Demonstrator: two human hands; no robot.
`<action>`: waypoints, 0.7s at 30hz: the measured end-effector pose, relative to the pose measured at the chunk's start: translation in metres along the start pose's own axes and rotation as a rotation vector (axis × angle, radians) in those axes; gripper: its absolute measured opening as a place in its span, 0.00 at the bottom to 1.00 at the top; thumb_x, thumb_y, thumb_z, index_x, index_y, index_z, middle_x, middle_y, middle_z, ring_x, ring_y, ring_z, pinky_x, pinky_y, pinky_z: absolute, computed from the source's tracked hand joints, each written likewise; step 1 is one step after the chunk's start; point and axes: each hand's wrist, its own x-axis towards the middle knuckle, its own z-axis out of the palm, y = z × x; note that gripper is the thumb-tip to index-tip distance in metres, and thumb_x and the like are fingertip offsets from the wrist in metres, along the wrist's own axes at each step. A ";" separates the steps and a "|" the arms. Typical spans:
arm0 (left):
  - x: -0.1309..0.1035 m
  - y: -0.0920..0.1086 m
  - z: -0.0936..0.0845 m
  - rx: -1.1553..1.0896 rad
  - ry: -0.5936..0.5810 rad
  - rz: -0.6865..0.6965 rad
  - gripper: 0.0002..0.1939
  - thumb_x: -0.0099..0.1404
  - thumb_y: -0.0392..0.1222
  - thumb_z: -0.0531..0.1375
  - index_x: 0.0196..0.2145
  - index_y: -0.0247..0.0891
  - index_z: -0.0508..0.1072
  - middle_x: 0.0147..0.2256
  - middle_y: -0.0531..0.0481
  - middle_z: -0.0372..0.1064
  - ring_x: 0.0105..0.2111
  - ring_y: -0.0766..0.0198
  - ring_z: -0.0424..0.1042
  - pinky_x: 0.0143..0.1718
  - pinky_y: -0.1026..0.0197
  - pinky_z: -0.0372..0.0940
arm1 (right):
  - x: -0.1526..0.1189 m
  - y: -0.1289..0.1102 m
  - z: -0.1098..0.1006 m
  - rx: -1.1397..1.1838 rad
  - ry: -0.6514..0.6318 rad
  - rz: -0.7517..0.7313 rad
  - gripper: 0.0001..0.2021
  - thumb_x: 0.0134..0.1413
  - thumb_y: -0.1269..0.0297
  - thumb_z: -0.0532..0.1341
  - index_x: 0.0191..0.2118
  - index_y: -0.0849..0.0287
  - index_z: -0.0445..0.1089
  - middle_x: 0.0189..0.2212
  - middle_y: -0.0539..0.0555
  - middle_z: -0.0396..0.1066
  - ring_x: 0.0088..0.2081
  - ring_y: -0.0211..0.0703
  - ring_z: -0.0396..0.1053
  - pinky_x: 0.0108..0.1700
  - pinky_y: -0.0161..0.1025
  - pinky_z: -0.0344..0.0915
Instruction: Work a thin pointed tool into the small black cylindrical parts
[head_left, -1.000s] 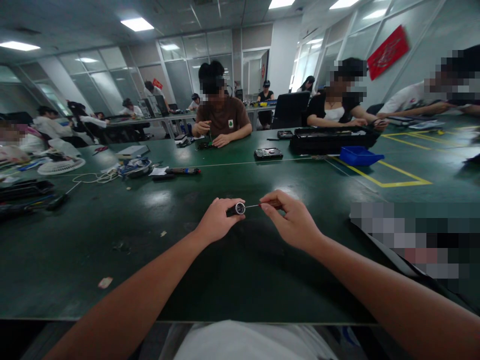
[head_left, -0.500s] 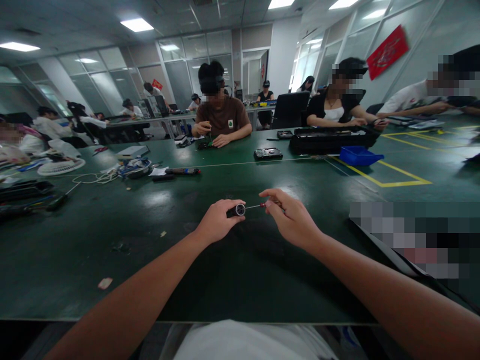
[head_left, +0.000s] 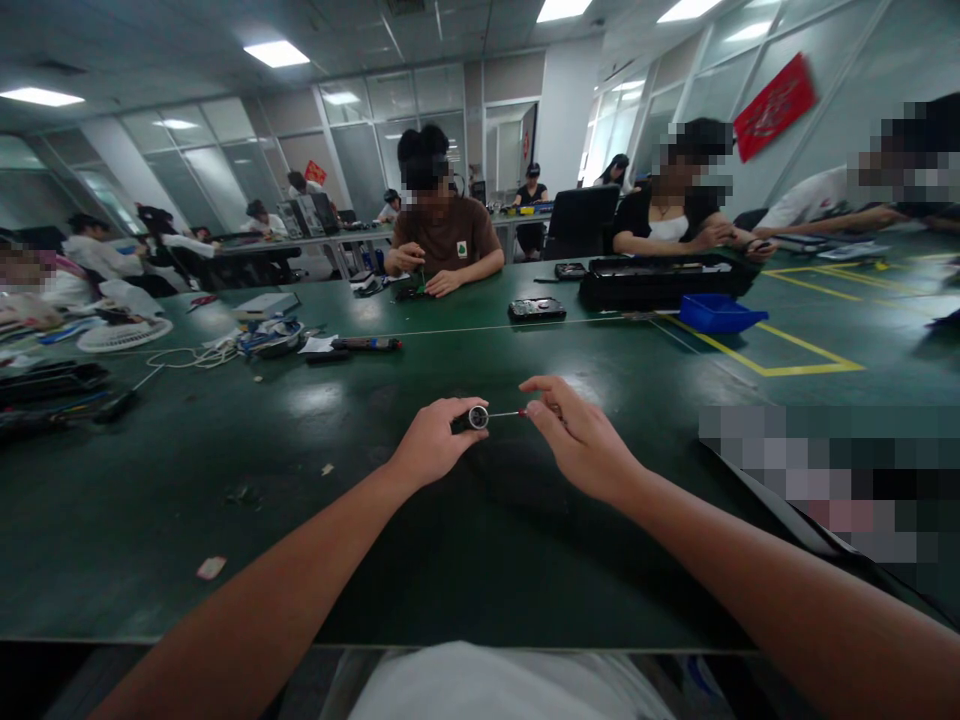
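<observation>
Between thumb and fingers, my left hand (head_left: 433, 440) grips a small black cylindrical part (head_left: 478, 417) with a silver ring around its round end. That ringed end faces me; most of the body is hidden in the hand. My right hand (head_left: 585, 435) is closed around a screwdriver (head_left: 505, 414) with a thin metal shaft and a bit of red at the handle. The shaft points left, and its tip meets the side of the cylindrical part near the ring. Both hands are held above the green table (head_left: 375, 560).
Farther back lie an open hard drive (head_left: 537, 309), a blue bin (head_left: 718, 313), a black pen-shaped tool (head_left: 367, 343) and a tangle of cables (head_left: 270, 335). Paper scraps (head_left: 211, 568) dot the left side. Right of my arm is a blurred-out object (head_left: 817, 490). Several people work opposite.
The cylindrical part has turned slightly in my left hand, and its ringed end sits a little farther left. My right hand keeps nearly the same place with the screwdriver.
</observation>
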 end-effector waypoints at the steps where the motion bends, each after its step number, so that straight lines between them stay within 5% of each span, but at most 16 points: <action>1: 0.000 0.001 0.000 0.002 -0.008 0.004 0.19 0.61 0.41 0.66 0.51 0.46 0.75 0.47 0.51 0.75 0.48 0.57 0.72 0.53 0.54 0.63 | 0.000 0.000 0.000 -0.008 -0.012 0.015 0.13 0.66 0.60 0.51 0.52 0.54 0.64 0.32 0.53 0.73 0.29 0.45 0.69 0.33 0.42 0.62; 4: -0.001 0.002 0.001 0.010 -0.039 0.013 0.19 0.61 0.42 0.66 0.50 0.46 0.75 0.47 0.51 0.75 0.48 0.56 0.72 0.52 0.53 0.64 | -0.002 -0.001 0.000 -0.031 -0.014 0.033 0.13 0.67 0.59 0.49 0.51 0.54 0.64 0.29 0.52 0.73 0.26 0.44 0.67 0.31 0.42 0.61; 9: -0.001 0.003 0.003 0.012 -0.027 -0.004 0.19 0.61 0.43 0.66 0.51 0.46 0.75 0.47 0.50 0.74 0.48 0.55 0.71 0.52 0.52 0.64 | -0.003 -0.002 0.002 0.085 0.107 0.015 0.09 0.63 0.61 0.56 0.47 0.54 0.65 0.35 0.54 0.74 0.37 0.47 0.72 0.39 0.45 0.66; 17: 0.001 0.005 0.001 0.054 -0.082 0.105 0.20 0.63 0.41 0.64 0.53 0.46 0.72 0.51 0.49 0.72 0.51 0.56 0.68 0.56 0.49 0.60 | 0.014 0.023 0.012 0.781 0.230 0.417 0.12 0.61 0.52 0.57 0.34 0.55 0.66 0.27 0.52 0.69 0.30 0.43 0.70 0.38 0.46 0.73; 21: 0.003 0.002 0.001 0.078 -0.104 0.061 0.20 0.64 0.42 0.64 0.53 0.45 0.72 0.51 0.47 0.72 0.52 0.54 0.68 0.59 0.44 0.57 | 0.014 0.028 0.016 0.727 0.276 0.398 0.12 0.59 0.52 0.59 0.36 0.56 0.67 0.31 0.52 0.70 0.32 0.41 0.70 0.38 0.44 0.73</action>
